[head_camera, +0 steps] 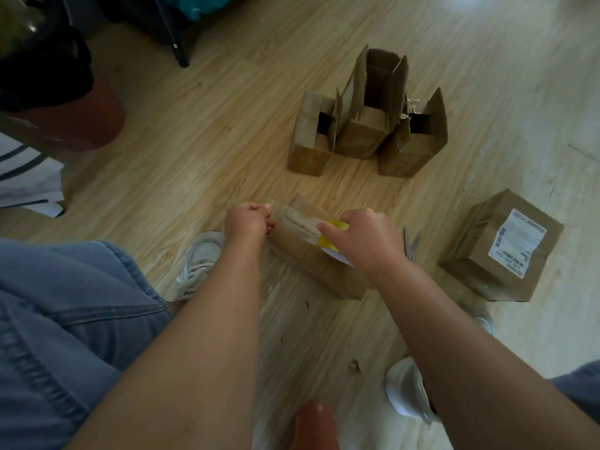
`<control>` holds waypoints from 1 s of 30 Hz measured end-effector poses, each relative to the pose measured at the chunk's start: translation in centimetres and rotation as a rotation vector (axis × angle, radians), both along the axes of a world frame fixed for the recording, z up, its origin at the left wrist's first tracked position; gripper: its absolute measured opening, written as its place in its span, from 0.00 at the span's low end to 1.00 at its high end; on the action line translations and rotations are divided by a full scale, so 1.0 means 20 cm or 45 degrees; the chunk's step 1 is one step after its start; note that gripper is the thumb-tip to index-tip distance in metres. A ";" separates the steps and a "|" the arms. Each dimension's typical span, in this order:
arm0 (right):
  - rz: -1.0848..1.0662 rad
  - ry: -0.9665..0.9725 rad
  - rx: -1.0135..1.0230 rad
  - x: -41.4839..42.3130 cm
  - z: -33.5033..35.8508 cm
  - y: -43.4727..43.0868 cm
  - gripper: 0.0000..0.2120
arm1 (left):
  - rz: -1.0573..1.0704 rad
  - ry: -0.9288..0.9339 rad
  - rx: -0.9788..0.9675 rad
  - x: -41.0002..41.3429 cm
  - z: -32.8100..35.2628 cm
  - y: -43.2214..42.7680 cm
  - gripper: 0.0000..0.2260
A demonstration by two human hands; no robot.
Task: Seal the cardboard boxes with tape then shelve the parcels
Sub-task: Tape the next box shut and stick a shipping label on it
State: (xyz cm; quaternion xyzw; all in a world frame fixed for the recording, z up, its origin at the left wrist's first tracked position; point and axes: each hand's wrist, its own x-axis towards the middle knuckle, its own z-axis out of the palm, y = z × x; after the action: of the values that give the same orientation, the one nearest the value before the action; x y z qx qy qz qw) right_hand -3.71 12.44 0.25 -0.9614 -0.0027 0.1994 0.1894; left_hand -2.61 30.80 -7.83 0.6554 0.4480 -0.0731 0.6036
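Pale wood-grain floor point(194, 141) fills the view, with a person crouched over it and looking down at their own arms. At the far left sit a dark reddish-brown tub point(81, 125) and some white sheets with dark stripes point(26, 177). Below them is a knee in blue denim point(65, 303), and beside it a white sneaker point(201, 261) planted on the floor. Next comes the left hand point(248, 219), its fingers curled tight at the left end of a small brown cardboard box point(311, 264), where it appears to pinch the free end of a clear strip of tape point(300, 224) that runs along the box's top seam. The box lies on the floor between both hands, just ahead of the feet. Farther back, well apart from it, three open boxes point(370, 125) stand huddled together with their flaps pointing up. The right hand point(360, 235) rests on the right end of the box in front, fingers wrapped around a yellow tape roll point(339, 225), thumb stretched out along the box top. Just right of that hand a pair of scissors point(410, 243) lies on the floor. Lower down is a second white sneaker point(406, 391). At the far right stands a closed, taped box point(480, 254) with a white shipping label point(516, 241) on its upper face.
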 end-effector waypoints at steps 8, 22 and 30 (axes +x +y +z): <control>0.015 -0.017 0.004 0.01 -0.02 0.00 0.19 | -0.105 0.116 0.058 0.03 -0.05 -0.01 0.10; -0.011 -0.055 0.030 0.00 -0.05 -0.01 0.15 | 0.121 0.301 -0.396 0.01 -0.03 -0.07 0.19; -0.051 -0.042 0.008 0.00 -0.04 0.00 0.20 | -0.118 -0.034 0.424 -0.01 -0.04 -0.15 0.08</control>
State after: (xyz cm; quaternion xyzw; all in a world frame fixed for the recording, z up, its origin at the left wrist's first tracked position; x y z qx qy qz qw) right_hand -3.73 12.37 -0.46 -0.9639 0.0127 0.1796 0.1962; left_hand -2.91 27.88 -8.57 0.7672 0.4151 -0.0169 0.4886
